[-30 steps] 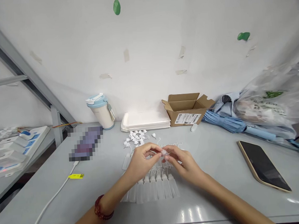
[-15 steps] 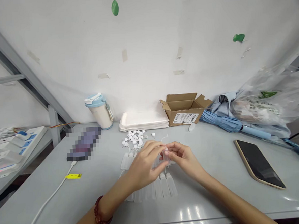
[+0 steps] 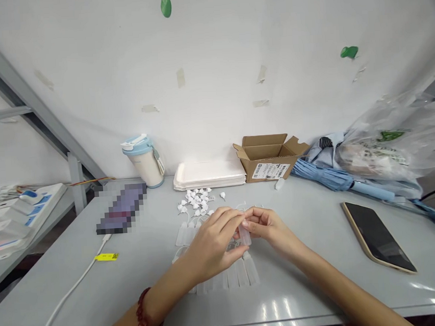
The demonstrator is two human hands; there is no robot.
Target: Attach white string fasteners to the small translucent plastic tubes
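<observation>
A small translucent plastic squeeze bottle (image 3: 245, 237) is held upright between my two hands over the table. My right hand (image 3: 271, 228) pinches it near the top with thumb and curled fingers. My left hand (image 3: 218, 239) reaches over from the other side, its fingertips at the bottle's top and its thumb near the bottom. Below my hands lie several similar bottles (image 3: 242, 272) in a row, partly hidden by my left hand. More bottles (image 3: 183, 234) lie behind my left wrist. Several white pointed caps (image 3: 196, 201) are heaped just beyond.
Along the wall stand a tumbler (image 3: 146, 165), a stack of white padded envelopes (image 3: 211, 174) and an open cardboard box (image 3: 269, 160). A folded blue umbrella (image 3: 325, 176) and plastic bags (image 3: 378, 148) lie at right, near a phone (image 3: 379, 236). Another phone (image 3: 122, 208) with a cable lies left.
The bottle and both hands have shifted slightly; more of the bottle's body now shows below my fingers. My left hand has moved a little to the right.
</observation>
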